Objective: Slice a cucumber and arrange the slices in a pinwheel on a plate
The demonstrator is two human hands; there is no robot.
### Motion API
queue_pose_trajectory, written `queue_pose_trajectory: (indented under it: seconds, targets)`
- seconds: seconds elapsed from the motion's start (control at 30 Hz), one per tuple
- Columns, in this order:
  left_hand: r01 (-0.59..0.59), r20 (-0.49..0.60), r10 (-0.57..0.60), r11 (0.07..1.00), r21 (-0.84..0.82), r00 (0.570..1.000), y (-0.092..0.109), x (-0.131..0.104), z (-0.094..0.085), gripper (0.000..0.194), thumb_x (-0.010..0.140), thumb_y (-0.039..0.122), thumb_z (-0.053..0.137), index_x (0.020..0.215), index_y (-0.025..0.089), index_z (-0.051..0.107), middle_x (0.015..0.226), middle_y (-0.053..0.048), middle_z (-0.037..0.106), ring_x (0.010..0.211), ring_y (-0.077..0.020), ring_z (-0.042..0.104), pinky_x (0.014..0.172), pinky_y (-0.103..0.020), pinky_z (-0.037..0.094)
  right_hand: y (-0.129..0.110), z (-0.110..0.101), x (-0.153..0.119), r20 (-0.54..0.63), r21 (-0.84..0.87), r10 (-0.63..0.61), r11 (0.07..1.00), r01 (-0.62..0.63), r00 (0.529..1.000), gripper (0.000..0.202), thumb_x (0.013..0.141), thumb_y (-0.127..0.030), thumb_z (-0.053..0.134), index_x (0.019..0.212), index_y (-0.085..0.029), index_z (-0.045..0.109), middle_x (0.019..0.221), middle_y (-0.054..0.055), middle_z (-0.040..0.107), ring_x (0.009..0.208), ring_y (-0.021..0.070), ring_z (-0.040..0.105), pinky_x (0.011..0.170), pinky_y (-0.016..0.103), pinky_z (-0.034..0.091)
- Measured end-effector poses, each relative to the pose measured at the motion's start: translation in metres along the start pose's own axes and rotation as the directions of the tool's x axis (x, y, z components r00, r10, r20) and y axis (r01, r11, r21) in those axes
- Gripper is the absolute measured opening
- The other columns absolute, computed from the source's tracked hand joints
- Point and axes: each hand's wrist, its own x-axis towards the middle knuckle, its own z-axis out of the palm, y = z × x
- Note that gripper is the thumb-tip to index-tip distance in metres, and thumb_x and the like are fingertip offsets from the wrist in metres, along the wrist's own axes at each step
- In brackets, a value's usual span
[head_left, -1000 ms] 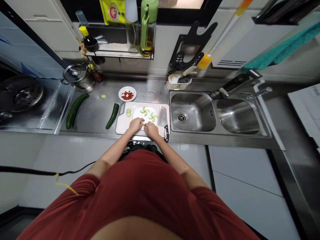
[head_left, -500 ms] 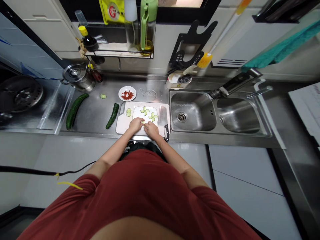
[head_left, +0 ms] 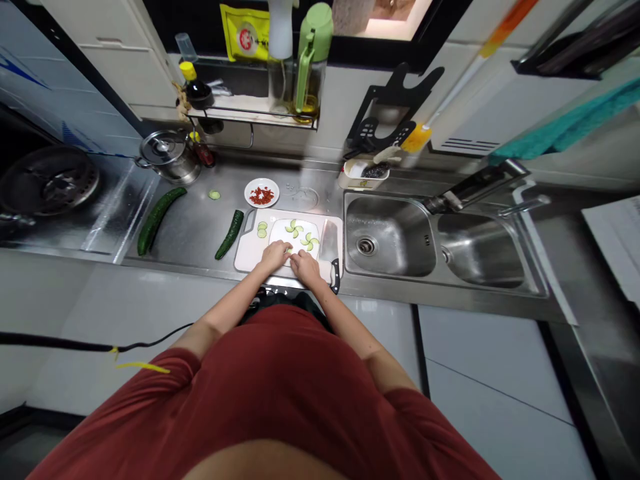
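Between the fingers [head_left: 284, 246], what's probably a cucumber piece [head_left: 289, 251] is mostly hidden.

dim corners, pale glare on the steel counter [head_left: 197, 227], wide-angle stretching at edges.

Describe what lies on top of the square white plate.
Two pinwheels of green slices show on the plate. The left hand and right hand cover much of its near part, so whatever lies beneath them cannot be seen.
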Motion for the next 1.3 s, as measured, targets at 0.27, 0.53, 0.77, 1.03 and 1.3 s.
queue_pose_trajectory:
  seconds: [0.27, 0.53, 0.77, 1.03, 1.3]
  targets:
    - [0.012, -0.011, -0.012, 1.0, 0.008, 1.0, -0.002, 0.001, 0.005, 0.031, 0.087, 0.025, 0.055, 0.115, 0.022, 0.066, 0.108, -0.009, 0.063, 0.104, -0.0243, 0.056, 0.087, -0.032, 0.044, 0.0, 0.004, 0.002, -0.019, -0.025, -0.014, 1.0, 0.014, 1.0, 0.031, 0.099, -0.032, 0.038, 0.114, -0.023, 0.063, 0.109, 0.009, 0.056, 0.101, 0.022, 0.049, 0.076, 0.027, 0.039]
    - [0.204, -0.168, -0.228, 0.968, -0.145, 0.959, -0.008, -0.002, -0.008, 0.024, 0.088, 0.028, 0.051, 0.104, 0.023, 0.067, 0.098, -0.007, 0.067, 0.097, -0.0228, 0.06, 0.081, -0.031, 0.043, 0.001, 0.004, 0.004, -0.002, -0.039, -0.009, 0.999, 0.009, 1.0, 0.029, 0.098, -0.032, 0.039, 0.11, -0.023, 0.063, 0.108, 0.009, 0.055, 0.099, 0.0214, 0.049, 0.074, 0.027, 0.037]
    - [0.46, -0.294, -0.509, 0.859, -0.224, 0.809, -0.041, 0.004, -0.027, 0.036, 0.085, 0.036, 0.055, 0.119, 0.024, 0.057, 0.11, -0.011, 0.066, 0.103, -0.0273, 0.06, 0.083, -0.035, 0.042, 0.001, 0.004, 0.004, -0.005, -0.034, -0.01, 0.999, 0.01, 1.0, 0.029, 0.099, -0.032, 0.038, 0.111, -0.022, 0.062, 0.107, 0.009, 0.056, 0.098, 0.0212, 0.05, 0.073, 0.027, 0.037]
    - [0.526, -0.293, -0.55, 0.835, -0.161, 0.782, -0.054, 0.012, -0.02, 0.036, 0.084, 0.037, 0.058, 0.116, 0.022, 0.059, 0.118, -0.013, 0.062, 0.105, -0.0268, 0.058, 0.085, -0.033, 0.042, 0.001, 0.001, 0.003, -0.002, -0.036, -0.016, 0.999, 0.016, 1.0, 0.029, 0.098, -0.03, 0.038, 0.112, -0.022, 0.062, 0.106, 0.009, 0.057, 0.097, 0.0209, 0.051, 0.074, 0.027, 0.038]
    - [0.433, -0.345, -0.546, 0.829, -0.354, 0.764, -0.067, 0.02, -0.014, 0.023, 0.078, 0.02, 0.059, 0.101, 0.022, 0.062, 0.094, -0.006, 0.067, 0.089, -0.021, 0.061, 0.078, -0.03, 0.041, 0.005, 0.0, 0.004, -0.015, 0.016, -0.015, 1.0, 0.016, 1.0, 0.029, 0.098, -0.03, 0.039, 0.11, -0.021, 0.064, 0.105, 0.008, 0.059, 0.097, 0.0207, 0.053, 0.075, 0.027, 0.038]
